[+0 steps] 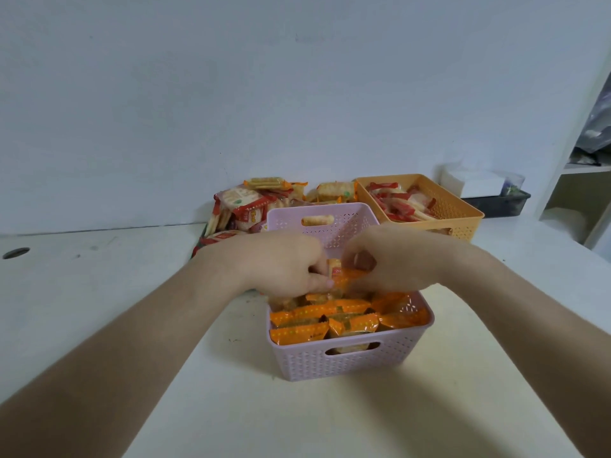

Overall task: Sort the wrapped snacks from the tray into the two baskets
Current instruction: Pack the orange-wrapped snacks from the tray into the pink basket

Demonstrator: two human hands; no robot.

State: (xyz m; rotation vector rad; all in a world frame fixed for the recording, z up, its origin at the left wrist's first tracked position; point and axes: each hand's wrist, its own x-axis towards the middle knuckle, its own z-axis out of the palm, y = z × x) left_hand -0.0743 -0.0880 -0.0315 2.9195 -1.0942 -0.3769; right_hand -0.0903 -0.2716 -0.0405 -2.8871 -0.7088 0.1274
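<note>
Orange-wrapped snack packet (345, 278) pinched between my left hand (281, 262) and right hand (400, 259), inside pink perforated plastic basket's (347, 363) rim; far inner wall bare.

Two baskets on the table (99, 292): one pink basket (350, 361) near the front edge, one orange basket (463, 213) toward the far right corner. Two hands, left hand (281, 262) and right hand (396, 259), pinching one raised packet (335, 271). Orange-wrapped snacks (317, 312) in the pink basket: at least six showing. Red-wrapped snacks (401, 201) in the orange one: several, overlapped, no clean count. The back-edge pile (244, 203) is too jumbled to count. One round hole (16, 252) by the left edge.
</note>
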